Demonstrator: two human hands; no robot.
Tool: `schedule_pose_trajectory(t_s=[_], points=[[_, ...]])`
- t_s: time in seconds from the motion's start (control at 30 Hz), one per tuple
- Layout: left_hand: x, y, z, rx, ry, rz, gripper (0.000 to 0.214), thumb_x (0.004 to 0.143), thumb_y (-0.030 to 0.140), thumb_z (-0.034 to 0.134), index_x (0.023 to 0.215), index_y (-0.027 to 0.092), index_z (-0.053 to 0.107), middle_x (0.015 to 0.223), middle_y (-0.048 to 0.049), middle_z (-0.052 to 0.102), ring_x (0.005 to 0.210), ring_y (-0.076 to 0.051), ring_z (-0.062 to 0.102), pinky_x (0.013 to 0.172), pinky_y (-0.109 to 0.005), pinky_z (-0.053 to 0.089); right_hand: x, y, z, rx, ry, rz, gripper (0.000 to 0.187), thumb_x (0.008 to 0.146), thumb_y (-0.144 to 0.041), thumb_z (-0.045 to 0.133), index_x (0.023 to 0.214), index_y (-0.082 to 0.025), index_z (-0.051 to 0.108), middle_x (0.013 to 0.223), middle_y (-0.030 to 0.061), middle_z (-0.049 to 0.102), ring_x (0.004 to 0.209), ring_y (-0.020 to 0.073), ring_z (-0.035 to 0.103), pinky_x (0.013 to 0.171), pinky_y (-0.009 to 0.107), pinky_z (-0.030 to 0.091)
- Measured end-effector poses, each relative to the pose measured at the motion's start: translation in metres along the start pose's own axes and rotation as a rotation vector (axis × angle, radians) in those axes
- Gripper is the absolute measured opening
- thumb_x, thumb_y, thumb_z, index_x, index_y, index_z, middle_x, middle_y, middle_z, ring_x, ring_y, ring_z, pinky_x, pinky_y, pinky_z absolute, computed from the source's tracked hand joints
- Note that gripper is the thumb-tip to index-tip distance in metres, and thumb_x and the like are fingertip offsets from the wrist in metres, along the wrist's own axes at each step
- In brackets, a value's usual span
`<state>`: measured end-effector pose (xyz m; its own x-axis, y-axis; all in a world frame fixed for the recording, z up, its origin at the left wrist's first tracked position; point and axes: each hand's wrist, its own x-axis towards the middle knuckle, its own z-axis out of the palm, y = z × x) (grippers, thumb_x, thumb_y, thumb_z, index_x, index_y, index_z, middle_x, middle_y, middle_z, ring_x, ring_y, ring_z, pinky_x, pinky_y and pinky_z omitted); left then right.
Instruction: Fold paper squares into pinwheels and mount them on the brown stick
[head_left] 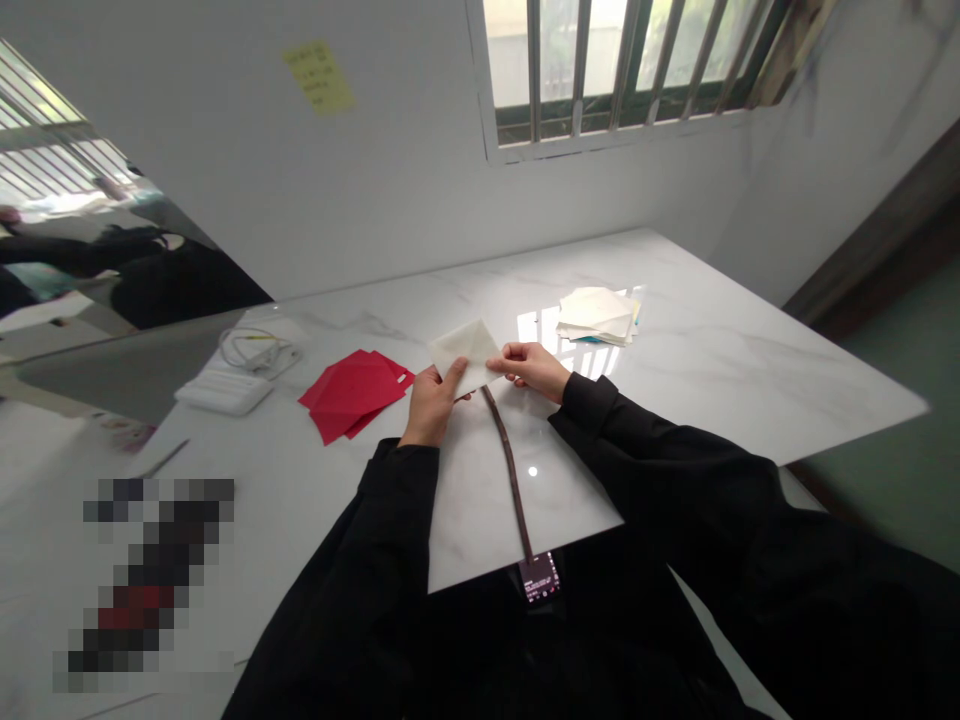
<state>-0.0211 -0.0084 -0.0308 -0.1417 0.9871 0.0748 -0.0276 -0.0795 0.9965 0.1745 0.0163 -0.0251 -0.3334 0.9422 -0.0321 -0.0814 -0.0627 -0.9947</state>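
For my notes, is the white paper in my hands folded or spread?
Folded, it seems: the white paper shows a doubled edge between the left hand and right hand.

A diamond-turned square of cream paper [465,353], its corner pointing up and away, is held slightly tilted between the person's hands. The left hand [431,405] pinches its near edge; the right hand [534,368] grips the opposite corner.

One head-worn camera looks forward and down from close above the person's left hand [431,405] and right hand [532,368], facing the tabletop [712,400] and barred window [622,60].
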Motion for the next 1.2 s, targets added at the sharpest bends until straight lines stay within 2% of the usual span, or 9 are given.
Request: schedule_pose_trajectory(t_s=[0.17, 0.33, 0.47, 0.6, 0.73, 0.8, 0.87, 1.07, 1.2], points=[[-0.003, 0.003, 0.001, 0.046, 0.011, 0.022, 0.061, 0.071, 0.063, 0.093, 0.097, 0.010, 0.079, 0.084, -0.0104, 0.077, 0.073, -0.023, 0.069, 0.060, -0.029, 0.052, 0.002, -0.002, -0.002, -0.067, 0.035, -0.090, 0.056, 0.074, -0.074, 0.080, 0.082, -0.019, 0.070, 0.071, -0.0019, 0.057, 0.064, 0.0118, 0.048, 0.057, 0.025, 0.041], [-0.004, 0.004, 0.002, 0.079, -0.025, 0.019, 0.055, 0.076, 0.062, 0.091, 0.086, 0.010, 0.076, 0.074, -0.0081, 0.073, 0.059, -0.017, 0.061, 0.052, -0.026, 0.046, 0.006, 0.003, -0.005, -0.099, 0.036, -0.171, 0.059, 0.074, -0.076, 0.079, 0.072, -0.019, 0.067, 0.062, -0.0031, 0.049, 0.060, 0.0114, 0.042, 0.053, 0.026, 0.034], [-0.003, 0.003, 0.003, 0.046, -0.092, -0.006, 0.058, 0.084, 0.070, 0.082, 0.084, 0.013, 0.072, 0.061, -0.0040, 0.064, 0.051, -0.016, 0.059, 0.047, -0.026, 0.046, 0.007, 0.006, -0.005, -0.089, 0.045, -0.144, 0.060, 0.073, -0.077, 0.081, 0.076, -0.017, 0.070, 0.065, -0.0020, 0.054, 0.060, 0.0115, 0.044, 0.053, 0.025, 0.035], [-0.004, 0.003, 0.004, -0.010, -0.124, -0.051, 0.058, 0.088, 0.072, 0.078, 0.093, 0.014, 0.070, 0.061, -0.0037, 0.064, 0.049, -0.016, 0.060, 0.044, -0.026, 0.044, 0.005, 0.003, -0.003, -0.093, 0.052, -0.075, 0.065, 0.078, -0.082, 0.075, 0.084, -0.017, 0.073, 0.071, 0.0007, 0.058, 0.065, 0.0131, 0.051, 0.054, 0.024, 0.043], [-0.004, 0.003, 0.004, -0.035, -0.096, -0.059, 0.057, 0.090, 0.073, 0.077, 0.089, 0.017, 0.066, 0.059, -0.0023, 0.062, 0.048, -0.016, 0.059, 0.041, -0.024, 0.040, 0.003, -0.001, -0.002, -0.064, 0.056, -0.084, 0.064, 0.088, -0.080, 0.067, 0.106, -0.019, 0.075, 0.085, 0.0031, 0.065, 0.070, 0.0136, 0.057, 0.054, 0.023, 0.047], [-0.002, 0.002, 0.003, -0.047, -0.062, -0.053, 0.056, 0.090, 0.072, 0.076, 0.089, 0.017, 0.065, 0.059, -0.0012, 0.061, 0.047, -0.015, 0.058, 0.040, -0.023, 0.040, 0.004, 0.000, -0.002, -0.066, 0.039, -0.118, 0.063, 0.086, -0.071, 0.076, 0.124, -0.021, 0.071, 0.095, 0.0038, 0.069, 0.070, 0.0132, 0.059, 0.054, 0.023, 0.048], [0.000, 0.001, 0.003, -0.058, -0.033, -0.060, 0.055, 0.090, 0.070, 0.077, 0.090, 0.017, 0.064, 0.059, -0.0004, 0.061, 0.046, -0.014, 0.057, 0.041, -0.023, 0.042, 0.005, 0.004, -0.003, -0.118, 0.055, -0.155, 0.066, 0.080, -0.059, 0.086, 0.133, -0.022, 0.067, 0.100, 0.0040, 0.071, 0.069, 0.0128, 0.060, 0.054, 0.023, 0.048], [0.001, 0.001, 0.003, -0.010, -0.041, -0.077, 0.047, 0.090, 0.059, 0.081, 0.090, 0.015, 0.066, 0.059, -0.0015, 0.063, 0.047, -0.015, 0.059, 0.043, -0.023, 0.045, 0.008, 0.007, -0.007, -0.338, 0.207, -0.233, 0.028, 0.091, -0.044, 0.074, 0.108, -0.022, 0.075, 0.087, 0.0017, 0.070, 0.072, 0.0154, 0.061, 0.064, 0.026, 0.048], [-0.002, 0.001, 0.004, 0.058, -0.074, -0.062, 0.038, 0.088, 0.050, 0.083, 0.088, 0.014, 0.070, 0.061, -0.0035, 0.066, 0.047, -0.016, 0.059, 0.044, -0.025, 0.047, 0.006, 0.003, -0.009, -0.426, 0.270, -0.277, 0.022, 0.093, -0.042, 0.072, 0.092, -0.021, 0.074, 0.082, 0.0007, 0.069, 0.073, 0.0163, 0.061, 0.072, 0.028, 0.047]])
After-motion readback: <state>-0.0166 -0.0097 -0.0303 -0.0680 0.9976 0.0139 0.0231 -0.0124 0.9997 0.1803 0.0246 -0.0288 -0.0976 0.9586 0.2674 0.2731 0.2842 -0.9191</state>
